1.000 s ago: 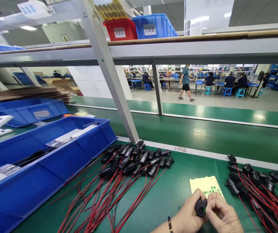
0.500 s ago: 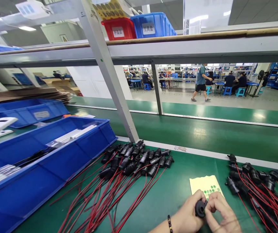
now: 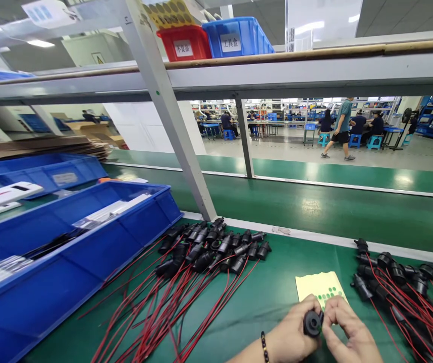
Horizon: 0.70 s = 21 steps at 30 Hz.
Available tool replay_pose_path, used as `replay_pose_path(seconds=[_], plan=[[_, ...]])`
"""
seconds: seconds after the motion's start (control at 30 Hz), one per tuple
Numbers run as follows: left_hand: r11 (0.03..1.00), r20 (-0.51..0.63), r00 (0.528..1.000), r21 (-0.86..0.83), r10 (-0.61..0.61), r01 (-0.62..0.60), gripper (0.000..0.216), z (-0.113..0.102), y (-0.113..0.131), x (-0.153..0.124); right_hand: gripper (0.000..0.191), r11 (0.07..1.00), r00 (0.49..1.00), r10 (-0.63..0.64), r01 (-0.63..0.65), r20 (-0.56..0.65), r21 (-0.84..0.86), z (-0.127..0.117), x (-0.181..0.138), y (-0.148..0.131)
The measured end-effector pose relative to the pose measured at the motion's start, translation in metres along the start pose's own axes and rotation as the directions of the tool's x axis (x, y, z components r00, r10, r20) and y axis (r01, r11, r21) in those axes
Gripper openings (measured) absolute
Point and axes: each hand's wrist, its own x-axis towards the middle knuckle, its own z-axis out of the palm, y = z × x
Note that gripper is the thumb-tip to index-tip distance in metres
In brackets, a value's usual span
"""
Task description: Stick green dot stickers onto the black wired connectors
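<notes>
**Both hands pinching one small black socket over the sticker sheet**

The left hand (image 3: 290, 335) is holding a round black socket (image 3: 312, 322) near the front edge of the green table (image 3: 269, 297), its grip closed around the body of the part. The right hand (image 3: 347, 330) is pressing its fingertips against the right side of the same socket, so the grip there is narrow and also on the part. The socket is hovering just in front of the pale yellow sticker sheet (image 3: 320, 286).

What could be going wrong, in my judgement: the socket is small, smooth, hard plastic, and it could be slipping out of the fingertips if the pinch is loosening. The green dots on the sheet look thin and sticky, so one could be folding or landing crooked. The pile of finished parts at the right (image 3: 398, 287) is lying near the right hand, and a sleeve or wrist could be catching its thin red wires.

The bundle in the middle (image 3: 209, 249) is showing the same shapes: dark glossy cylinders with long, limp red leads spreading over the matte table. At the left, a blue plastic bin (image 3: 88, 252) is standing with rigid, smooth walls.
</notes>
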Motion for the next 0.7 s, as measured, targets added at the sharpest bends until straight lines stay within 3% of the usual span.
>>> replay_pose_path(seconds=[0.17,0.33,0.57,0.7], plan=[[0.998,0.049,0.999,0.059,-0.015,0.012,0.037,-0.002,-0.005,-0.002,0.019,1.0,1.0,0.003,-0.003,-0.003,0.016,0.001,0.0,0.001],[0.999,0.079,0.996,0.016,-0.051,0.05,0.038,-0.002,-0.007,-0.003,0.02,0.999,1.0,0.008,-0.01,0.028,0.052,0.0,0.0,0.001],[0.998,0.043,0.998,0.034,-0.046,0.044,0.039,0.001,0.0,-0.002,0.02,0.989,0.997,0.081,-0.083,0.019,0.126,-0.007,0.003,-0.01],[0.998,0.036,0.999,0.051,-0.026,0.024,0.04,0.001,0.002,-0.003,0.018,0.993,0.998,0.062,-0.063,0.015,0.104,-0.003,0.0,-0.006]])
